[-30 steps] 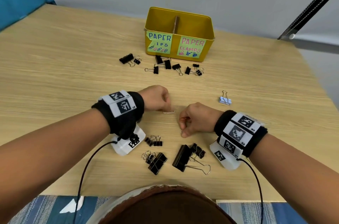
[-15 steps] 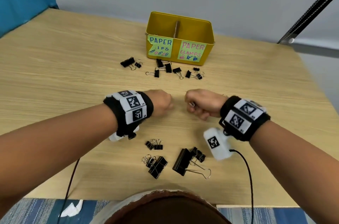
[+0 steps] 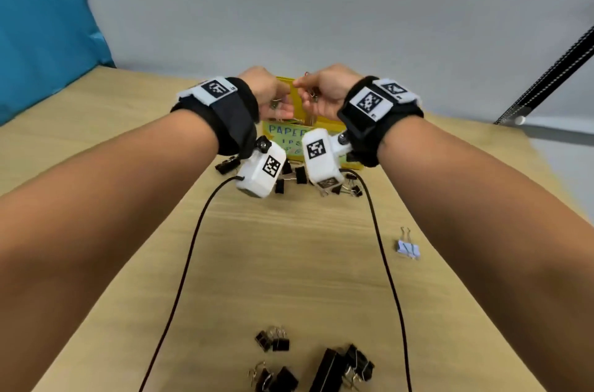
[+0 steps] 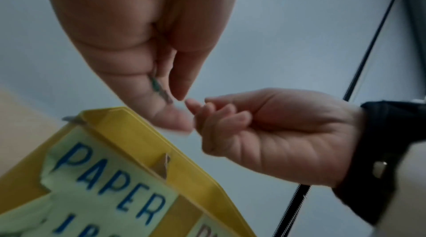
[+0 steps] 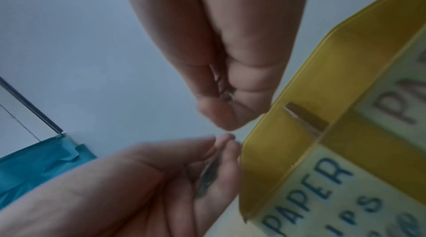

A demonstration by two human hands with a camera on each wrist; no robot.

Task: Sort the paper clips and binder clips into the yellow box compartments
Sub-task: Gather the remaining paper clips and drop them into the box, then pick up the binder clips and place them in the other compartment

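The yellow box [image 3: 284,80] stands at the far side of the table, and both hands hover close together above it. My left hand [image 3: 283,99] pinches small paper clips [image 3: 275,103]; the left wrist view shows a greenish paper clip [image 4: 159,86] between its fingers [image 4: 138,69]. My right hand [image 3: 303,89] pinches more paper clips [image 3: 312,96], which in the right wrist view show as thin wire paper clips [image 5: 224,91]. The box's cardboard divider [image 5: 304,118] and its green label "PAPER" [image 4: 110,184] lie just below the fingertips. The box's inside is hidden.
Black binder clips [image 3: 299,174] lie in front of the box. More small ones [image 3: 273,342] and a large one [image 3: 328,369] lie near the table's front edge. A pale blue binder clip [image 3: 407,248] sits at the right. Two black cables [image 3: 193,247] hang from my wrists.
Both hands have lifted off the middle of the table and moved forward and up to above the yellow box, carrying the paper clips they picked up.
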